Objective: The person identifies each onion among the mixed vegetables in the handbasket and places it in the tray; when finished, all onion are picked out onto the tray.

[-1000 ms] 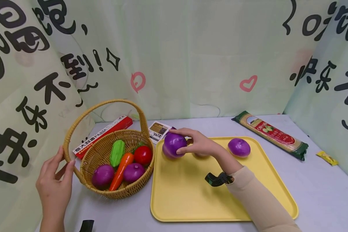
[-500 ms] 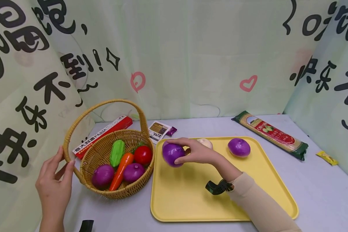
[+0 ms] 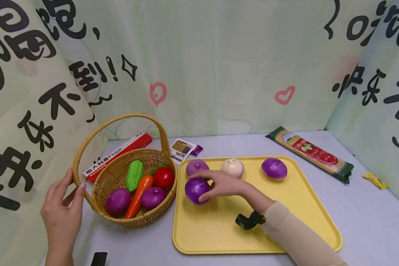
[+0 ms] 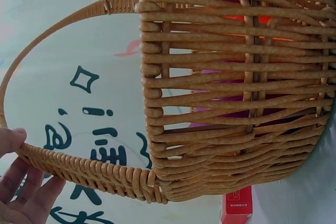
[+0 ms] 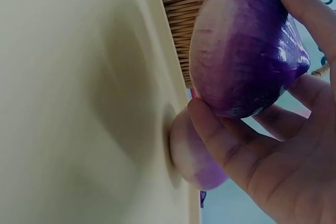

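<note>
My right hand (image 3: 223, 184) grips a dark purple onion (image 3: 197, 191) by its sides, over the left part of the yellow tray (image 3: 252, 229). In the right wrist view that onion (image 5: 247, 45) is raised above the tray surface. Just behind it on the tray sits a lighter purple onion (image 3: 197, 166), with a white onion (image 3: 232, 167) and another purple onion (image 3: 274, 169) along the far side. My left hand (image 3: 64, 212) pinches the handle of the wicker basket (image 3: 143, 221) between thumb and fingers. Inside lie two purple onions (image 3: 118, 202), a carrot (image 3: 139, 197), a tomato (image 3: 164, 177) and a green ridged vegetable (image 3: 134, 175).
Behind the basket lies a red and white pasta box (image 3: 133, 146). A printed card (image 3: 182, 149) and a small purple packet (image 3: 197, 150) are beyond the tray. To the right are a pasta bag (image 3: 312, 153) and a yellow wrapper (image 3: 375, 181). Cloth walls enclose the table.
My right hand has brought the onion nearer to me, uncovering the lighter purple onion and the white onion behind. My left hand stays on the basket handle.
</note>
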Action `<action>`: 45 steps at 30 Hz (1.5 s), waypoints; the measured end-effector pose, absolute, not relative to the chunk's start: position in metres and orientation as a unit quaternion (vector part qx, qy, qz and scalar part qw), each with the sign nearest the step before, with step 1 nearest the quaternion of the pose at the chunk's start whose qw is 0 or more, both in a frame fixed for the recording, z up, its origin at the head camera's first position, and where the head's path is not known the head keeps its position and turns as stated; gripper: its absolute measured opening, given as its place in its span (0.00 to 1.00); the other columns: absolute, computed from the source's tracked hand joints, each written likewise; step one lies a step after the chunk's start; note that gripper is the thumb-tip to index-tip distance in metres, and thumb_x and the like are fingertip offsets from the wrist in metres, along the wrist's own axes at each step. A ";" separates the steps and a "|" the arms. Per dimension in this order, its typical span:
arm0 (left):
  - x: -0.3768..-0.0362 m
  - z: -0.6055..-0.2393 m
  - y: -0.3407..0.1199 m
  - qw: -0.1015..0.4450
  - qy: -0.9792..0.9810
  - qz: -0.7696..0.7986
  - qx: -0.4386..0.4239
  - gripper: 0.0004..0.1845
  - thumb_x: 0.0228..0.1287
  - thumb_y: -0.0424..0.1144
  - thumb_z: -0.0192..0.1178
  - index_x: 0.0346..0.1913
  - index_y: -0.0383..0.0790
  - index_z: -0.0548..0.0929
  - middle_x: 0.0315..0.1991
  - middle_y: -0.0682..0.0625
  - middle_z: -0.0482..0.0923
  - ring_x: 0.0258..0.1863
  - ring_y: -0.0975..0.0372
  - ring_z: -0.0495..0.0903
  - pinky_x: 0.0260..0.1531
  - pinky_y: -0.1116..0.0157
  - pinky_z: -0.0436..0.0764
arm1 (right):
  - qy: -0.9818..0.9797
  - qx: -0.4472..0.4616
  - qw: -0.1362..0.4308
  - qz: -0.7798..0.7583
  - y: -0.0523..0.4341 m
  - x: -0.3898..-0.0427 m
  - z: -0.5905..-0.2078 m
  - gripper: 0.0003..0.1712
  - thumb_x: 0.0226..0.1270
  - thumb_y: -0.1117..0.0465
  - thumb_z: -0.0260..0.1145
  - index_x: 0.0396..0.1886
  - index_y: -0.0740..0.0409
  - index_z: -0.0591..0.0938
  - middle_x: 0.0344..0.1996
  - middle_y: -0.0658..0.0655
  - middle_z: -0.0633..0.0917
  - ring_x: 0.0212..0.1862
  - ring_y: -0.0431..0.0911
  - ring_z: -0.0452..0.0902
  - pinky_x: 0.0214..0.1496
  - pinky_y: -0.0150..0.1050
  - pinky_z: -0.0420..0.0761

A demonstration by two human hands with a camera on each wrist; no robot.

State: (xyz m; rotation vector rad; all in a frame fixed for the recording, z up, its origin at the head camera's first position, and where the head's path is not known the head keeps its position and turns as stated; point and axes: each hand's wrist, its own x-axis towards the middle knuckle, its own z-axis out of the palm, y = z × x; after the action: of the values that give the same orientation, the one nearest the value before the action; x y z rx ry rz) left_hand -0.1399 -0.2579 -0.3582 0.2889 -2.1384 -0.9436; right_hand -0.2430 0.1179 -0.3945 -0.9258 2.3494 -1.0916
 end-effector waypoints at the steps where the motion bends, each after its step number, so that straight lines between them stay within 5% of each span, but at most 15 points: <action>1: -0.140 -0.358 -0.258 0.383 -0.839 -0.370 0.113 0.31 0.61 0.34 0.61 0.63 0.68 0.68 0.51 0.46 0.76 0.48 0.86 0.67 0.40 0.92 0.67 | 0.841 -0.329 0.195 -0.384 0.118 -0.242 -0.395 0.36 0.53 0.47 0.73 0.63 0.39 0.72 0.61 0.51 0.74 0.58 0.46 0.74 0.56 0.36 0.81; 45: -0.140 -0.358 -0.257 0.386 -0.838 -0.367 0.115 0.32 0.61 0.33 0.61 0.63 0.67 0.68 0.51 0.45 0.76 0.48 0.85 0.68 0.40 0.92 0.67 | 0.846 -0.383 0.225 -0.295 0.117 -0.228 -0.403 0.40 0.52 0.47 0.73 0.65 0.46 0.71 0.61 0.47 0.75 0.61 0.42 0.71 0.64 0.39 0.74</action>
State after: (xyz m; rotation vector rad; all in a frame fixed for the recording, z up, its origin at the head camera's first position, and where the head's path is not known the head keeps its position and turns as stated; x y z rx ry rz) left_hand -0.1395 -0.2569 -0.3579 0.2922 -2.1349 -0.9350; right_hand -0.2280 0.1166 -0.4030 -1.0569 2.3339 -0.8136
